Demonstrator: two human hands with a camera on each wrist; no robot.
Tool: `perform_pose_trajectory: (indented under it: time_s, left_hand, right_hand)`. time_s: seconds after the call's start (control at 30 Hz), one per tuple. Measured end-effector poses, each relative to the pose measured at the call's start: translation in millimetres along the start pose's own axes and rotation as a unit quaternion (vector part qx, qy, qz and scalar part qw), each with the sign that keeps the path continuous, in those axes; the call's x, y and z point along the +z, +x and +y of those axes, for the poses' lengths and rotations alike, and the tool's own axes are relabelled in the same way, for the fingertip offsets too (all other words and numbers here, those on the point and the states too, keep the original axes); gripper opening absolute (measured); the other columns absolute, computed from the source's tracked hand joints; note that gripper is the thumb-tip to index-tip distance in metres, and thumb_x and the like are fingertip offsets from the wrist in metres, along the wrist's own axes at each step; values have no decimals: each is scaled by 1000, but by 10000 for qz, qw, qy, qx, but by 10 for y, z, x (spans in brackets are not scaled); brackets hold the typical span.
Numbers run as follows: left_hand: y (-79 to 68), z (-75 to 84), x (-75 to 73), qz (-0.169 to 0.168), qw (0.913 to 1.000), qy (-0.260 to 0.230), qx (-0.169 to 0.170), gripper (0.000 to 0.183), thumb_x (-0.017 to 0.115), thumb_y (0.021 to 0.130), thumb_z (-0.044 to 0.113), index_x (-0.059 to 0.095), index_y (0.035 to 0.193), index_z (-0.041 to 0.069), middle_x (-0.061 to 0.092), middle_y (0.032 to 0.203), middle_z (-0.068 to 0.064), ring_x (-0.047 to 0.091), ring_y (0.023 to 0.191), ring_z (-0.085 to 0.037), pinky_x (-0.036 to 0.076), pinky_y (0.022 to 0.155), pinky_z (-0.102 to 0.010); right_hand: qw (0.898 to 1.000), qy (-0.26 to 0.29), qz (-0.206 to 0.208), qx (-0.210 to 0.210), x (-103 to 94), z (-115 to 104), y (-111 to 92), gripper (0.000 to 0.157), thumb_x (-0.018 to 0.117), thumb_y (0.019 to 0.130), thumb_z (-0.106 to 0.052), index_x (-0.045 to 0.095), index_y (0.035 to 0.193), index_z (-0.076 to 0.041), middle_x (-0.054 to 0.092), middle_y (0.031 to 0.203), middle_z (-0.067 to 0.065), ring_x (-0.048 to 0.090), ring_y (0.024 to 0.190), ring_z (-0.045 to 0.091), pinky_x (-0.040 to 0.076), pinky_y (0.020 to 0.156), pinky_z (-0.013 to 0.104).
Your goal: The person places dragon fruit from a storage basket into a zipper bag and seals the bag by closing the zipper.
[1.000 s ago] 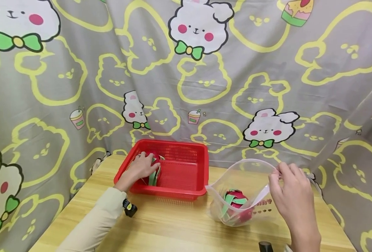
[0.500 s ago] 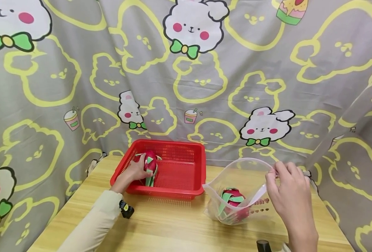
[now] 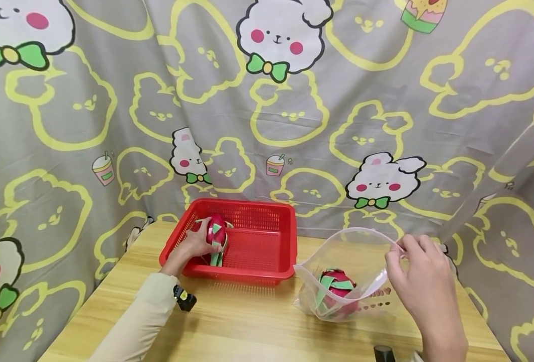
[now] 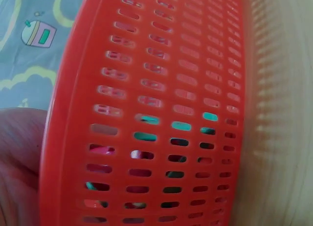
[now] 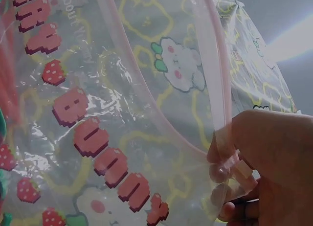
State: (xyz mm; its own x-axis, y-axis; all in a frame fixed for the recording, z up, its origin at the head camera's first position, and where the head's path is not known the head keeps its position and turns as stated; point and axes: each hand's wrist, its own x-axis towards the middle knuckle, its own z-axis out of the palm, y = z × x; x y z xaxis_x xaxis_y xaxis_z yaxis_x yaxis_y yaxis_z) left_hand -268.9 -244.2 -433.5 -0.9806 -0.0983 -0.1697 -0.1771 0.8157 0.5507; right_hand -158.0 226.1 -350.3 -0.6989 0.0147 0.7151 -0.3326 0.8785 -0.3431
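Shifted since a second ago, your left grip [image 3: 195, 244] now clasps a red-and-green fruit [image 3: 217, 230] inside the red basket [image 3: 254, 251]; your right grip [image 3: 424, 276] pinches the clear bag [image 3: 362, 246] containing another fruit [image 3: 339, 284].

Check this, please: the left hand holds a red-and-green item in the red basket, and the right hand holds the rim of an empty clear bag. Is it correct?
Not quite: the clear bag is not empty. The head view shows another red-and-green item inside it. The rest of your sentence is right.
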Motion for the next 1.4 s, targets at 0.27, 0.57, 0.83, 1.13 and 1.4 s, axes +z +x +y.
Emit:
perform_pose_trajectory:
  time_s: [0.27,0.57,0.83,1.13,1.4]
  left_hand:
    - [25,130,114,259,9994,226,23,105,87,78,26,20,159,15,31,134,-41,51,110,-55,50,93,-64]
    - [78,170,223,300,9990,-248,229,104,88,78,18,22,157,15,26,136,-42,58,97,-44,55,85,-53]
    - [106,193,238,177,9990,-268,315,106,84,77,15,18,160,16,26,141,-47,59,96,-43,54,82,-52]
    - [119,199,222,193,9972,-489,527,97,78,78,13,26,160,17,33,140,-40,49,106,-49,48,83,-52]
    - [116,206,242,342,9976,-519,300,90,82,82,19,32,157,21,35,135,-38,45,110,-56,48,86,-61]
  right_hand:
    - [10000,44,-47,25,4,33,1,5,59,84,-7,59,79,-7,51,82,7,46,79,30,33,73,46]
    - [9999,79,-117,39,13,28,-4,6,60,85,-6,60,79,-8,51,80,5,44,77,27,33,72,44]
    - [9999,138,31,-86,26,32,2,7,60,84,-5,59,78,-8,51,79,5,44,76,28,33,70,44]
    - [9999,118,35,-22,11,14,-20,7,60,84,-5,61,78,-8,51,79,5,47,76,26,35,66,43]
    - [9997,204,-84,46,8,-10,-28,7,60,84,-3,61,79,-8,52,82,4,46,79,24,35,69,40]
